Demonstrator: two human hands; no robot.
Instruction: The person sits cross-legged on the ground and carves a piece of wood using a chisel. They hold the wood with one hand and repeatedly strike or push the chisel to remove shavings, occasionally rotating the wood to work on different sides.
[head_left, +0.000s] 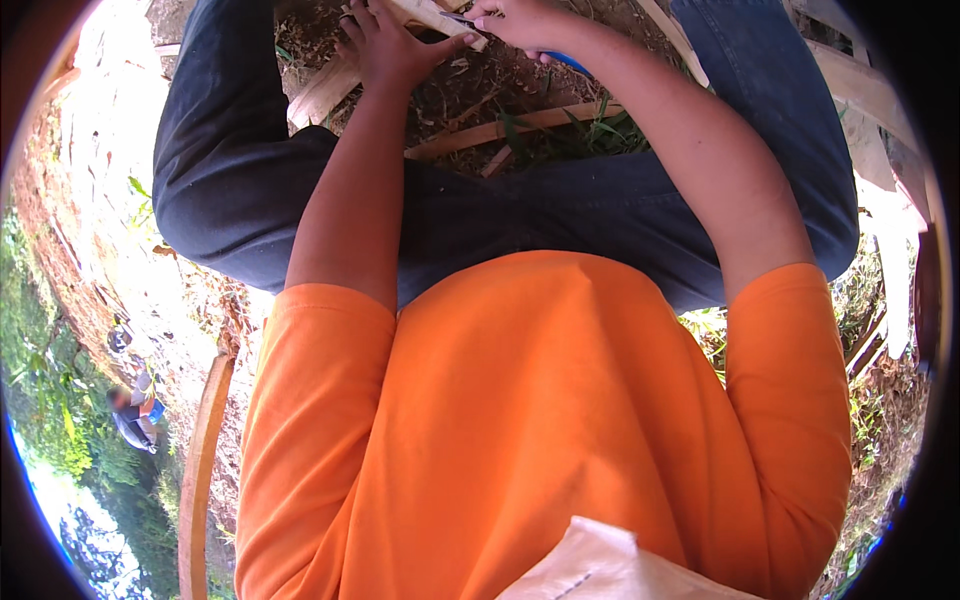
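Observation:
At the top edge, my right hand (520, 22) is closed on a knife (457, 17). Its narrow dark blade lies against a pale piece of wood (432, 14), and a blue part, apparently the handle, shows below my fingers. My left hand (390, 45) is to the left of the blade and holds the same wood. Its thumb stretches to the wood's lower end, while the other fingers are spread on the left side. The top of the picture cuts off the wood's far end and some of my fingertips.
My bent legs in dark trousers (230, 170) frame the work area. Between them, a long wooden strip (520, 128) lies on soil with grass and shavings; a plank (325, 92) is beneath my left wrist. More boards (860, 85) lie at right. Far left, another person (135, 415) is visible.

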